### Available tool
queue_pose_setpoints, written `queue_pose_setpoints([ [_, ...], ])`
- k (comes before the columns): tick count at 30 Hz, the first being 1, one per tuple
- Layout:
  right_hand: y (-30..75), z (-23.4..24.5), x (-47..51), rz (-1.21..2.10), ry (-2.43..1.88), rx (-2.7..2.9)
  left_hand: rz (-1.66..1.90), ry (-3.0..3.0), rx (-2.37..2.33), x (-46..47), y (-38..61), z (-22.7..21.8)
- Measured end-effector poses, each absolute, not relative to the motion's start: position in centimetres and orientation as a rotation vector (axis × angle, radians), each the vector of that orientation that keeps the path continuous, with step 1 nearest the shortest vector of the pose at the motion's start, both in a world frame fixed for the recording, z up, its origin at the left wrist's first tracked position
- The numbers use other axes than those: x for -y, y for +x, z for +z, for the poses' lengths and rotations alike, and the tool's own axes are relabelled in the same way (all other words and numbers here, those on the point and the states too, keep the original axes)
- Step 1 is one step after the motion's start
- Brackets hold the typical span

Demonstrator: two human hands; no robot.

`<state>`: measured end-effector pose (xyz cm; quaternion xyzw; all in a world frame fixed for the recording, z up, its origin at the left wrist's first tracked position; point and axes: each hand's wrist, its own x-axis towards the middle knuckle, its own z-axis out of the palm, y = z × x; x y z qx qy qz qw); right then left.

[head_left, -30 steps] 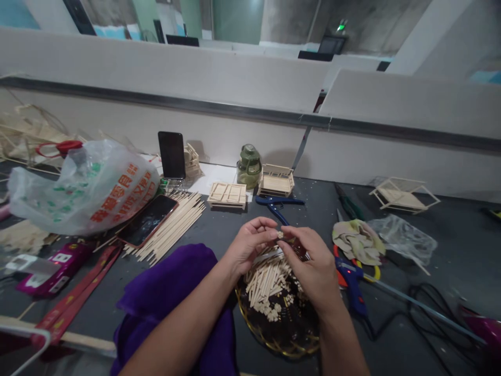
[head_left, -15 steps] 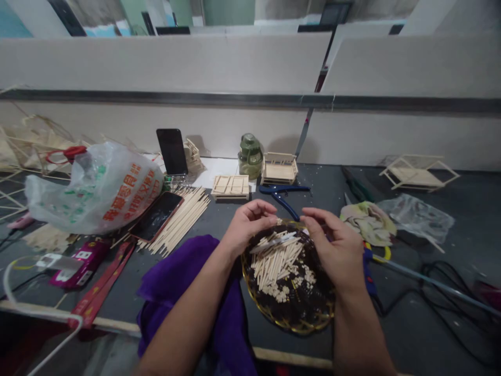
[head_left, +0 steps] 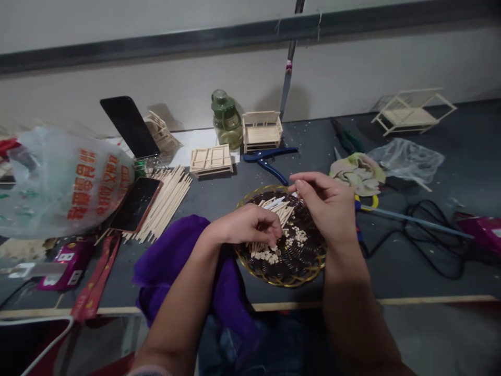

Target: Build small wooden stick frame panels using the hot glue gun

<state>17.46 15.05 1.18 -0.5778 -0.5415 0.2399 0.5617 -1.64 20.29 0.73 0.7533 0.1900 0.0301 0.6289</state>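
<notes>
A round dark woven basket [head_left: 305,261] with a gold rim holds thin wooden sticks [head_left: 284,213], tiny wooden pieces [head_left: 270,256] and a slim white item [head_left: 274,202]. Over its left part, my left hand [head_left: 252,224] is closed, fingertips curled down at the tiny pieces; whatever they pinch is hidden. My right hand [head_left: 326,203] hovers above the basket's upper right rim, thumb and forefinger pressed together, and any small thing between them is too small to name. Under my left forearm lies a purple cloth [head_left: 168,256].
Blue pliers [head_left: 270,159] lie beyond the basket. Small stick-built furniture models [head_left: 262,130] and a green lantern-shaped item [head_left: 227,117] stand near the wall. To the left are long sticks [head_left: 168,201], a phone [head_left: 136,203] and a plastic bag [head_left: 78,183]; right, a crumpled cloth [head_left: 358,172] and cables [head_left: 426,235].
The view has tilted down and shifted right. My left hand has moved from the basket's far rim down to the tiny pieces. My right hand's fingertips remain near the upper right rim.
</notes>
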Motion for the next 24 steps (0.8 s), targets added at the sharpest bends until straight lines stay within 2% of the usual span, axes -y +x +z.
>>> queue_pose_setpoints([
  [5,17.6,1.1,-15.1,0.545,-1.351,1.289,-0.006,1.946,-0.384,-19.9,-0.9,0.5],
  [13,17.5,1.1,-15.2,0.534,-1.397,1.305,0.066,2.12,-0.368,-19.5,-0.1,-0.3],
  [24,17.6,1.2,-15.1,0.523,-1.393,1.313,0.104,2.005,-0.414,-19.6,-0.2,0.0],
])
